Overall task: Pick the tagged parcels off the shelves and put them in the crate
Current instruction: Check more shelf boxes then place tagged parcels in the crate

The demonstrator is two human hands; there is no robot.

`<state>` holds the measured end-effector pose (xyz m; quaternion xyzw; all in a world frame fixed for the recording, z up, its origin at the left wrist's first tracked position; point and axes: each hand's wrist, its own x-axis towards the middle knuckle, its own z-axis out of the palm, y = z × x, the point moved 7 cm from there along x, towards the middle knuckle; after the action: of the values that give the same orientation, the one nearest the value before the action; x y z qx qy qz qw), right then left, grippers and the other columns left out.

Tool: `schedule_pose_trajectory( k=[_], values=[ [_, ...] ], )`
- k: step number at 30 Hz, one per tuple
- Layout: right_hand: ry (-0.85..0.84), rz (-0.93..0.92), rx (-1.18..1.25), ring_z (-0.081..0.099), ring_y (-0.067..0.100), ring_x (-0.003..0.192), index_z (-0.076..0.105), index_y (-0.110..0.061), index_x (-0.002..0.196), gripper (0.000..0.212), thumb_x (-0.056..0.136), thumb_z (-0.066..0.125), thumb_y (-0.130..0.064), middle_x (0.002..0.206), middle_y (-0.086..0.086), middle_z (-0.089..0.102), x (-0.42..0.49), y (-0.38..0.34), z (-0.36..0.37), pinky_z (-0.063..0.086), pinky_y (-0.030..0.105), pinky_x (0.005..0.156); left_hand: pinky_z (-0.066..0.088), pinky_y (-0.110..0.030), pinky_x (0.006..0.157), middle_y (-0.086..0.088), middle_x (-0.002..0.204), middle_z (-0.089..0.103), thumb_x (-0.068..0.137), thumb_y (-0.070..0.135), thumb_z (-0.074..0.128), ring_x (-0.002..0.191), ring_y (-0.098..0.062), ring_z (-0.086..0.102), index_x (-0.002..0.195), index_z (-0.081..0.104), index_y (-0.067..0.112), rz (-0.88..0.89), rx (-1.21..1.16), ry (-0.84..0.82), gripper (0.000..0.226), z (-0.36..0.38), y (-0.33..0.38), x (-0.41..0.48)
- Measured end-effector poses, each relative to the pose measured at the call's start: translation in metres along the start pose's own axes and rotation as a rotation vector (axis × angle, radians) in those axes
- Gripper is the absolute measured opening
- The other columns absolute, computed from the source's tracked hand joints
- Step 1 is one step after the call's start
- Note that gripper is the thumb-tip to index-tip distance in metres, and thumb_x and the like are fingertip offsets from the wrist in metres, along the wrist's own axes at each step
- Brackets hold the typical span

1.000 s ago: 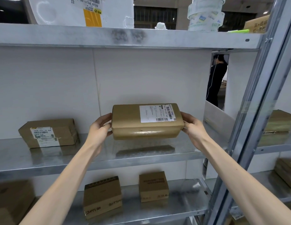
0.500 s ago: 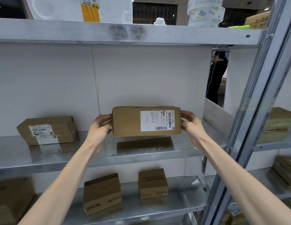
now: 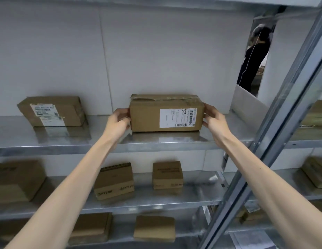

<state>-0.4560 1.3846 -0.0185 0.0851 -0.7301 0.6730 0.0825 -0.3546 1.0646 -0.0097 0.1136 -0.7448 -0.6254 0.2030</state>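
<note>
Brown labelled parcel (image 3: 147,115) near the metal shelf's (image 3: 48,140) front edge, left hand (image 3: 119,122) gripping its left end, right hand (image 3: 213,120) gripping its right end

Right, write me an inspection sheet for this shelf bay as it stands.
Surface: steel middle shelf, reflective.
Job's things: long labelled parcel sits on it; second labelled parcel to its left; crate not in view.
Clutter: small cartons on the lower shelf.
Grippers: left hand and right hand grip the long parcel's ends.
Cables: nothing seen.
Surroundings: white back panel; steel upright at right; a person in dark clothes beyond a gap.
</note>
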Motion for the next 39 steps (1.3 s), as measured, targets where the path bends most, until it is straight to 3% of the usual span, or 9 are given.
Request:
schedule_pose_trajectory(
  k=[3,5,7,12,17,21,25,32,39],
  values=[
    [0.038,-0.029,-0.034,0.058,0.012,0.123,0.050,-0.014,0.143,0.049,0.098,0.037,-0.001,0.138,0.002,0.060,-0.004,0.004,-0.001,0.052,0.031,0.100,0.050,-0.007,0.065,-0.002,0.127,0.059,0.098,-0.001,0.044,0.114,-0.017,0.056,0.138,0.051,0.010,0.038,0.050,0.039,0.042,-0.001,-0.004,-0.011],
    [0.128,-0.096,-0.088,0.057,0.011,0.123,0.050,-0.015,0.141,0.043,0.100,0.040,-0.007,0.135,0.000,0.061,-0.019,0.003,-0.005,0.047,0.032,0.107,0.049,-0.010,0.087,-0.005,0.132,0.059,0.097,-0.004,0.043,0.122,-0.016,0.055,0.139,0.051,0.008,0.146,0.096,0.138,0.044,-0.006,-0.005,-0.025],
    [0.234,-0.204,-0.124,0.061,0.008,0.113,0.055,-0.018,0.132,0.034,0.100,0.043,-0.009,0.122,-0.002,0.066,-0.046,0.001,-0.010,0.049,0.024,0.099,0.044,-0.020,0.104,-0.006,0.127,0.062,0.094,-0.007,0.044,0.119,-0.013,0.057,0.132,0.056,0.006,0.278,0.127,0.228,0.041,-0.009,-0.010,-0.048],
    [0.342,-0.313,-0.206,0.061,0.005,0.087,0.061,-0.020,0.108,0.016,0.099,0.049,-0.014,0.096,-0.007,0.065,-0.103,0.023,-0.019,0.050,0.021,0.074,0.044,-0.022,0.104,-0.003,0.116,0.063,0.090,-0.006,0.050,0.113,-0.011,0.058,0.119,0.061,0.007,0.542,0.216,0.314,0.033,-0.008,-0.038,-0.096],
    [0.253,-0.168,-0.361,0.062,0.013,0.091,0.062,-0.023,0.105,0.013,0.099,0.050,-0.023,0.101,-0.008,0.065,-0.129,0.081,-0.011,0.055,0.038,0.081,0.043,-0.033,0.108,-0.014,0.122,0.064,0.088,-0.008,0.053,0.120,-0.022,0.057,0.118,0.063,0.000,0.646,0.356,0.207,0.032,0.001,-0.088,-0.116],
    [0.102,-0.092,-0.557,0.060,0.005,0.103,0.061,-0.026,0.118,0.021,0.101,0.049,-0.029,0.116,-0.011,0.063,-0.140,0.118,0.010,0.054,0.041,0.092,0.045,-0.041,0.106,-0.011,0.125,0.063,0.091,0.004,0.053,0.121,-0.020,0.055,0.122,0.063,0.004,0.574,0.431,0.110,0.033,0.004,-0.137,-0.116],
    [0.022,-0.067,-0.713,0.051,0.012,0.127,0.053,-0.024,0.137,0.037,0.102,0.045,-0.033,0.139,-0.005,0.055,-0.147,0.144,0.032,0.039,0.035,0.109,0.039,-0.046,0.112,-0.008,0.139,0.056,0.092,0.020,0.053,0.133,-0.021,0.048,0.136,0.056,0.011,0.499,0.545,-0.005,0.045,0.015,-0.178,-0.110],
    [-0.062,-0.054,-0.867,0.042,0.019,0.139,0.039,-0.022,0.151,0.050,0.103,0.040,-0.039,0.153,0.000,0.043,-0.140,0.205,0.055,0.034,0.034,0.109,0.031,-0.053,0.116,-0.009,0.150,0.043,0.094,0.041,0.049,0.138,-0.029,0.039,0.150,0.037,0.027,0.378,0.773,-0.119,0.059,0.042,-0.241,-0.106],
    [-0.135,0.080,-0.746,0.045,0.028,0.137,0.031,-0.028,0.153,0.052,0.103,0.039,-0.042,0.158,0.002,0.036,-0.108,0.288,0.056,0.038,0.040,0.109,0.033,-0.040,0.116,0.003,0.160,0.032,0.097,0.033,0.055,0.142,-0.024,0.037,0.151,0.033,0.037,0.181,0.644,-0.114,0.058,0.070,-0.308,-0.081]
  ],
)
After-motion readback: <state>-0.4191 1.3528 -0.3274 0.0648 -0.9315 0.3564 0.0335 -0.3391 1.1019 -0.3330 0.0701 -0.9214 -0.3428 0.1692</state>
